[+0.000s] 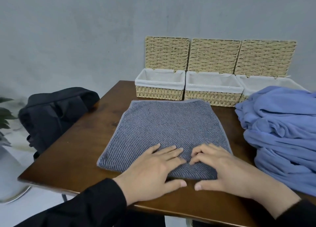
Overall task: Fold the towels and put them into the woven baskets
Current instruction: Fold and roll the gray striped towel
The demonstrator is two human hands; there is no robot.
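Both hands, left hand (150, 168) and right hand (220, 168), lie side by side on the grey towel's (162, 129) near edge, left flat, right's fingers bent. All three woven baskets (160, 93) at the far edge look empty, and the blue towel pile (280, 132) on the right waits unfolded, so the task has barely begun.

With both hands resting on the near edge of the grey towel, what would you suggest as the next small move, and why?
Probably pinch the near edge and fold it away to the far edge. The grey towel lies flat and spread on the table, both the left hand and right hand sit at its near edge, and it looks wider than the nearest woven basket.
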